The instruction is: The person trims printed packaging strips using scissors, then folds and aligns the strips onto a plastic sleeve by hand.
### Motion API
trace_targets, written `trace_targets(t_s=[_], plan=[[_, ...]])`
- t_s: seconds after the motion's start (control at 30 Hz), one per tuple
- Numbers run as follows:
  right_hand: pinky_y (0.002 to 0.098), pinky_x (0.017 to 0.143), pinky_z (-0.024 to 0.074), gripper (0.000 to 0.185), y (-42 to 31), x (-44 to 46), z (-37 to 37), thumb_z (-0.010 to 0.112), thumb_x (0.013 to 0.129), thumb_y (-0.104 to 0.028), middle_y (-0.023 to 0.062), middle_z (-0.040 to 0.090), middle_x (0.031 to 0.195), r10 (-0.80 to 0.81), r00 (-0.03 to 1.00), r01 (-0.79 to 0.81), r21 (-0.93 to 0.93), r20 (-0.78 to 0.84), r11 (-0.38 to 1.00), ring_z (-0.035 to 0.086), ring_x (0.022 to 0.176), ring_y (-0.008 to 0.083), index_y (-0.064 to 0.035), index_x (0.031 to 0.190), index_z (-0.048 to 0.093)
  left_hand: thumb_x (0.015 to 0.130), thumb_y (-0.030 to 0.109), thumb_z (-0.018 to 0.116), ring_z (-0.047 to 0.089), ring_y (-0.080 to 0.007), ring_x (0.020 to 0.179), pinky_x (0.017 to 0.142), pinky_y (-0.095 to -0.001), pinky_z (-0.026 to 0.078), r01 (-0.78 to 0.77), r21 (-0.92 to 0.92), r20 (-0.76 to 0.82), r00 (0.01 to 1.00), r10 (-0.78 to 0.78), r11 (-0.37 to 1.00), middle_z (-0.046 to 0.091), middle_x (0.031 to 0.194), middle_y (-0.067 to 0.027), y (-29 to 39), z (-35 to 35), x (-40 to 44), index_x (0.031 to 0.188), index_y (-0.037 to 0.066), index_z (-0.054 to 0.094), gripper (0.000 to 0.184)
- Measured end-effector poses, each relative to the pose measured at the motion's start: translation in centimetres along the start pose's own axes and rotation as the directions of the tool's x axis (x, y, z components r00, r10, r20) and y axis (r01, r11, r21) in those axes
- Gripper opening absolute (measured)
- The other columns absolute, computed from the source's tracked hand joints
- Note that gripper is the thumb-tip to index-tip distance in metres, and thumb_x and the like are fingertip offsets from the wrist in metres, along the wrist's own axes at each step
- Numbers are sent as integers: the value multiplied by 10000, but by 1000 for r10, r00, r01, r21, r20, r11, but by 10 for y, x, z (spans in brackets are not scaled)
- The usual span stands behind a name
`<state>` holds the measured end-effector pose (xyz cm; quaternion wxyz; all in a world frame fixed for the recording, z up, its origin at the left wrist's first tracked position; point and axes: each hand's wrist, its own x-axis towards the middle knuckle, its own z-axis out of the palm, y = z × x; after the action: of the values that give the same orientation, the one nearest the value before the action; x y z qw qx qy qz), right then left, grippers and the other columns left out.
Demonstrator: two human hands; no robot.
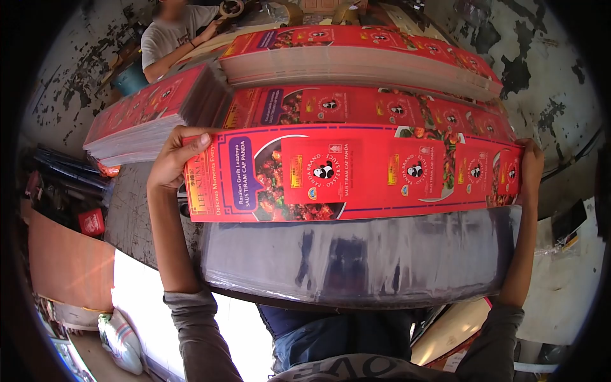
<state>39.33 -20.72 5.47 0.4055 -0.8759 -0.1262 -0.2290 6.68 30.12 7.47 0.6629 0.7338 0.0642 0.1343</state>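
Observation:
A long red printed sheet (375,197) with food pictures and panda logos is stretched between my hands. My left hand (177,159) pinches its upper left corner, the thumb lying over the front. At the other end my right hand (533,162) grips the right edge; part of its fingers is hidden. Below the sheet lies a stack of clear, glossy plastic sheets (356,261) on the table, close to my body. Just behind the held sheet is another stack of red printed sheets (356,105), partly covered by it.
A tall stack of red sheets (356,60) stands at the back, and another stack (137,121) sits at the left. Across the table a person (181,38) stands near a tape roll (231,7). A teal bucket (130,79) is at the far left.

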Motion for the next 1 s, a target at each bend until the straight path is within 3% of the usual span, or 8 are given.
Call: trace_targets(t_s=[0.23, 0.4, 0.47, 0.53, 0.67, 0.73, 0.8, 1.0], plan=[[344, 744, 411, 316, -31, -11, 2, 354, 857, -239, 177, 600, 845, -111, 993, 93, -288, -44, 953, 564, 801, 296, -25, 934, 575, 800, 232, 590, 612, -118, 628, 576, -225, 502, -98, -60, -57, 994, 94, 993, 633, 762, -118, 1, 5, 0, 948, -86, 589, 351], [401, 864, 360, 340, -82, -40, 14, 441, 856, -344, 159, 441, 1170, -526, 848, 246, -825, -72, 509, 438, 1051, 330, -87, 1065, 521, 802, 254, 582, 606, -118, 641, 592, -233, 498, -172, -114, -8, 985, 172, 979, 632, 772, -111, 1, 3, 2, 954, -88, 586, 374], [379, 897, 334, 337, -101, -47, 16, 480, 841, -321, 169, 457, 1134, -672, 731, 633, -489, 122, 600, 413, 1078, 315, -65, 1057, 516, 802, 268, 581, 601, -113, 651, 600, -234, 491, -178, -70, 27, 983, 180, 982, 630, 776, -110, 1, 5, 2, 944, -91, 587, 385], [388, 881, 345, 417, -120, -61, 21, 580, 773, -338, 156, 488, 1086, -660, 651, 704, 26, 375, 710, 444, 1029, 322, -43, 1057, 502, 802, 262, 585, 591, -101, 658, 607, -228, 481, -166, -95, 29, 985, 169, 982, 629, 777, -101, -2, 13, 4, 944, -81, 591, 372], [374, 799, 396, 485, -133, -69, 30, 663, 685, -384, 127, 543, 978, -724, 607, 782, -85, 328, 617, 517, 907, 306, -39, 999, 530, 809, 235, 590, 584, -97, 719, 642, -231, 478, -80, 98, 12, 997, 79, 992, 626, 811, -97, 8, 18, 1, 1008, -46, 577, 344], [338, 632, 421, 501, -134, -54, 20, 720, 604, -405, 107, 569, 798, -467, 771, 523, -14, 433, 852, 549, 696, 250, -39, 912, 570, 819, 246, 577, 605, -160, 762, 679, -265, 482, -238, 595, -161, 900, 404, 768, 622, 872, -135, 23, 45, -14, 1137, -38, 483, 436], [321, 574, 399, 468, -135, -46, 12, 716, 615, -402, 95, 555, 727, -535, 784, 581, -71, 315, 810, 524, 622, 215, -40, 876, 579, 821, 268, 563, 595, -262, 876, 756, -328, 469, -28, 743, -379, 806, 455, 669, 580, 995, -199, 18, 69, -36, 1236, -15, 371, 538], [270, 482, 349, 369, -156, -46, -4, 703, 666, -341, 53, 502, 562, -395, 884, 439, -155, 250, 885, 417, 484, 121, -26, 802, 565, 777, 238, 602, 484, -365, 1053, 880, -400, 410, -185, 898, 46, 942, 333, 398, 484, 1149, -229, -4, 105, -80, 1264, 39, 350, 583]])
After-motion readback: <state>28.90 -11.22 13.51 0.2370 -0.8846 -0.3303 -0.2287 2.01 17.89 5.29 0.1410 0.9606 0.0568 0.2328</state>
